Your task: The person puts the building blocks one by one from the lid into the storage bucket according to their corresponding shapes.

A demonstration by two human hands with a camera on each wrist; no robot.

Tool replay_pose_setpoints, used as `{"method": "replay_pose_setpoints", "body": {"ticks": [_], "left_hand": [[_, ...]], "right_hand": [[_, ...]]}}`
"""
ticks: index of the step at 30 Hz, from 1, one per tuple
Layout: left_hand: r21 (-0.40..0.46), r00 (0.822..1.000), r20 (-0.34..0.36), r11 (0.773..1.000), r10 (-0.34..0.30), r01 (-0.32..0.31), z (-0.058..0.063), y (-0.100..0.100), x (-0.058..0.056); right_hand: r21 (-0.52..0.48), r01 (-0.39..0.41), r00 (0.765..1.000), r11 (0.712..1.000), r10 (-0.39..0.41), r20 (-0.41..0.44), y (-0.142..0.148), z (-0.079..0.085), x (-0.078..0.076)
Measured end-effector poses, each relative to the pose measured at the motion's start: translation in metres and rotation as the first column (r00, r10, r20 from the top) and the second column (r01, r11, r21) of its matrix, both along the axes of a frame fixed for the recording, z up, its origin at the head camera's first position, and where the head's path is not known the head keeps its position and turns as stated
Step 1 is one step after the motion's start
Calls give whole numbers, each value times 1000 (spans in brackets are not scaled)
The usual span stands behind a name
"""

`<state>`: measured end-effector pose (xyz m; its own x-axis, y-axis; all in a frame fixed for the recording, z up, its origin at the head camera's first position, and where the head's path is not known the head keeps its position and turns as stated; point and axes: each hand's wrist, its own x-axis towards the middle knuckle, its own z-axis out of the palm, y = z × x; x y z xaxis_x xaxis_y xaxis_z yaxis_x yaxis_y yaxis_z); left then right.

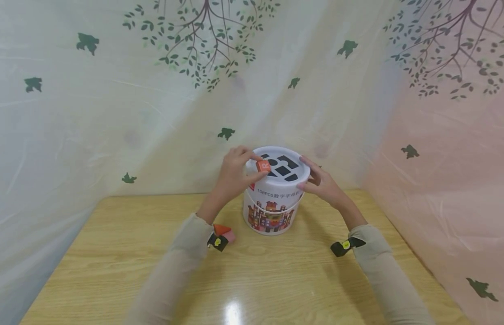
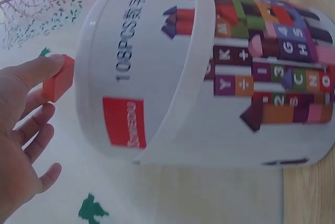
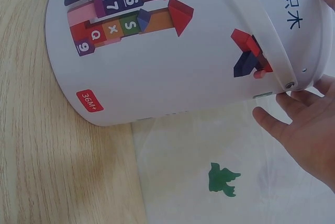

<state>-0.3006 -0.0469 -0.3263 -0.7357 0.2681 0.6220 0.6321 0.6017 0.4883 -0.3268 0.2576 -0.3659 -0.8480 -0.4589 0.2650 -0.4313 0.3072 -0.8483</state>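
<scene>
A white toy-block bucket (image 1: 252,205) stands upright on the table, printed with colourful block castles. Its lid (image 1: 302,174) has several dark shape cutouts. At the lid's left side, my left hand (image 1: 232,174) pinches a red block (image 1: 263,165) marked R between thumb and fingers. The left wrist view shows this block (image 2: 61,79) beside the lid's edge, with the other fingers loosely bent. My right hand (image 1: 326,186) grips the bucket's right upper edge, thumb at the front and fingers farther back. Seen from the right wrist, its fingers (image 3: 298,106) lie against the side near the handle's pivot.
An orange-red triangular block (image 1: 221,229) and a pink block (image 1: 229,236) lie on the wooden table (image 1: 276,275), partly behind the left wrist's black strap (image 1: 217,242). A leaf-patterned cloth (image 1: 175,135) hangs behind the table and along its right side.
</scene>
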Motion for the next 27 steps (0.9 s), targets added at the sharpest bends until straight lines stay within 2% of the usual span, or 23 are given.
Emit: {"method": "replay_pose_setpoints", "body": {"ticks": [7,15,22,27], "left_hand": [[6,999,18,999,37,-37,0,27,-7],[14,995,73,998,64,-65,1,43,-12],[-70,990,97,992,107,-100,0,51,-18],[-113,984,120,987,130,-117,5,55,-18]], "right_hand": [[-16,0,1000,1000,0,5,0,-1,0],[21,1,1000,1000,-1,-4,1,1,1],[-1,-11,1000,1000,11,-2,2,0,0],[-3,-15,1000,1000,15,0,2,-1,-1]]}}
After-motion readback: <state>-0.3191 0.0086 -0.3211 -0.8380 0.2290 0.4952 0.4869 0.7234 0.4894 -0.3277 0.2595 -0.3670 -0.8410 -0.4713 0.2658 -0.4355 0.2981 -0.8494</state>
